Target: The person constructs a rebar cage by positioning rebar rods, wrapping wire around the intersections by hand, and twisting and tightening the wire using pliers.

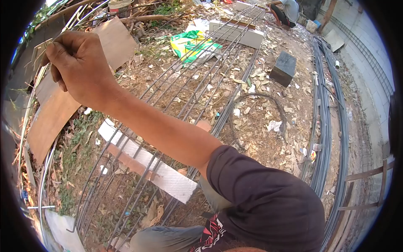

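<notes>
My right hand (79, 63) is raised at the upper left, its arm stretched across the view. The fingers are curled in a pinch, and thin pieces of wire (37, 54) stick out beyond the fingertips. The exact grip is partly hidden by the hand. Below the arm lies a long rebar cage (184, 90) of steel bars with cross ties. A white block (170, 178) lies crosswise under its near end, beside a reddish strip. My left hand is not in view.
A dark grey block (283, 68) and a wire loop (282, 109) lie on leaf-littered ground. Bundled steel bars (322, 126) run along the right. A pale block (249, 37) supports the far cage, near a green-yellow sack (189, 44). Another person (287, 12) crouches behind. Boards (54, 119) lie left.
</notes>
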{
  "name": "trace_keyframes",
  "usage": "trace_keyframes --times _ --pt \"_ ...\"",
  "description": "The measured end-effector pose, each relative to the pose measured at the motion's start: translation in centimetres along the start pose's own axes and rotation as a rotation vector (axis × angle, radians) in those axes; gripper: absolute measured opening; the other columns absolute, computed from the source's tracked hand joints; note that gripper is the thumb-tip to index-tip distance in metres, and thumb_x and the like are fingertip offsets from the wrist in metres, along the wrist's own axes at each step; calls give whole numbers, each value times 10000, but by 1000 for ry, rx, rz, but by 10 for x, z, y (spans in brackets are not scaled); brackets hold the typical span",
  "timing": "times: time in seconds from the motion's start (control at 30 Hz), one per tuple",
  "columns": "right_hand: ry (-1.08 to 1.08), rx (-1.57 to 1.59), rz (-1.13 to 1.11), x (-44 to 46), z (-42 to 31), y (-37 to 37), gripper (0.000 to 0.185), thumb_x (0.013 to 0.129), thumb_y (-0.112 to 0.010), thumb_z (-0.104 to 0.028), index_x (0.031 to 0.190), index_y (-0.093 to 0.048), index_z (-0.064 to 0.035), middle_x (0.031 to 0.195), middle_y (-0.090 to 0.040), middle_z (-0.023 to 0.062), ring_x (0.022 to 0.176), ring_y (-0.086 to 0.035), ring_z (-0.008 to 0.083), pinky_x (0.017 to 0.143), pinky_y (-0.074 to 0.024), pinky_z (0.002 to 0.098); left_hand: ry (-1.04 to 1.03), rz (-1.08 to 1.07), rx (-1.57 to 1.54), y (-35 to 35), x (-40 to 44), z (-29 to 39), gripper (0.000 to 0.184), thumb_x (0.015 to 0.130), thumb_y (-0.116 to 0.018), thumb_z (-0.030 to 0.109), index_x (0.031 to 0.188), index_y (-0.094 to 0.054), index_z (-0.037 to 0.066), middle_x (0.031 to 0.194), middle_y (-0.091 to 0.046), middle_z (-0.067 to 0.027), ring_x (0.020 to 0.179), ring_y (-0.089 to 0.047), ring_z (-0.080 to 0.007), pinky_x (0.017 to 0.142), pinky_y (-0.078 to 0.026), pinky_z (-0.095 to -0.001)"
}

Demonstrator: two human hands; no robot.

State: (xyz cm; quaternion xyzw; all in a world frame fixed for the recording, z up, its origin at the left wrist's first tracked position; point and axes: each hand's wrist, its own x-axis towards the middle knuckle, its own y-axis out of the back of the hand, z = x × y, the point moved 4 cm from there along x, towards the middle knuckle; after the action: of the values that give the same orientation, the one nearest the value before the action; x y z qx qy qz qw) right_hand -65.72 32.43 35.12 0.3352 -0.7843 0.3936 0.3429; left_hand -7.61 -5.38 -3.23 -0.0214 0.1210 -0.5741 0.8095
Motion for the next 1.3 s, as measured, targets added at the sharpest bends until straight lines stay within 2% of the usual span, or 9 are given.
trace_keyframes --times 0.1,0.3,0.43,0.63,0.87,0.97,1.0,1.13,1.3 --pt "-45 12 27 -1 1 2 323 1052 -577 -138 759 -648 -23 564 -576 8 493 -524 52 444 -384 247 42 -40 -98 9 15 3 498 1069 -340 460 1076 -617 46 674 -401 8 552 -360 -157 505 -322 -309" --pt "-115 -122 -55 -6 -31 24 280 1051 -576 -278 891 -599 -49 668 -522 -8 522 -459 86 470 -374 249 178 5 -486 74 -28 -18 557 1103 -294 513 1074 -587 41 619 -338 25 491 -301 -138 455 -285 -293" --pt "3 -202 -90 20 -24 46 293 1045 -594 -337 942 -569 -64 722 -496 -9 536 -422 117 483 -367 261 132 48 -762 51 -79 -12 613 1118 -276 549 1102 -575 15 601 -301 34 469 -269 -119 430 -269 -275" --pt "-87 -57 -133 30 0 57 311 1030 -629 -346 959 -553 -54 712 -486 -2 535 -407 136 489 -362 274 99 90 -822 44 -96 -2 625 1128 -279 516 1138 -588 -27 606 -278 37 473 -247 -99 433 -244 -268" --pt "-67 -102 -122 14 3 12 342 1039 -623 -362 999 -545 -32 696 -463 -2 556 -418 134 543 -414 277 93 32 -864 45 -96 -4 647 1130 -260 516 1195 -586 -39 607 -278 34 486 -244 -103 440 -253 -274" --pt "-81 -135 6 11 7 7 355 1043 -614 -369 1040 -545 -21 683 -453 -4 544 -414 134 579 -444 288 96 42 -842 45 -97 -4 665 1131 -249 516 1261 -563 -55 600 -282 45 476 -241 -90 440 -249 -255" --pt "-91 -131 -152 14 7 6 351 1047 -600 -367 1052 -554 -19 683 -451 -4 545 -414 127 584 -447 282 96 35 -842 45 -96 -4 673 1130 -249 518 1272 -557 -63 597 -283 44 479 -245 -91 442 -250 -254" --pt "-81 -113 -214 19 11 2 339 1059 -562 -361 1070 -563 -23 699 -455 -10 572 -422 107 526 -371 261 98 4 -870 48 -91 -6 702 1124 -247 535 1264 -553 -81 597 -287 39 478 -242 -100 442 -257 -258" --pt "-88 -155 -69 9 5 -9 346 1045 -576 -403 1187 -608 -88 746 -471 -27 586 -418 100 522 -328 247 91 -32 -792 69 -60 -18 758 1119 -191 558 1279 -552 -89 598 -298 28 468 -262 -107 421 -277 -264"
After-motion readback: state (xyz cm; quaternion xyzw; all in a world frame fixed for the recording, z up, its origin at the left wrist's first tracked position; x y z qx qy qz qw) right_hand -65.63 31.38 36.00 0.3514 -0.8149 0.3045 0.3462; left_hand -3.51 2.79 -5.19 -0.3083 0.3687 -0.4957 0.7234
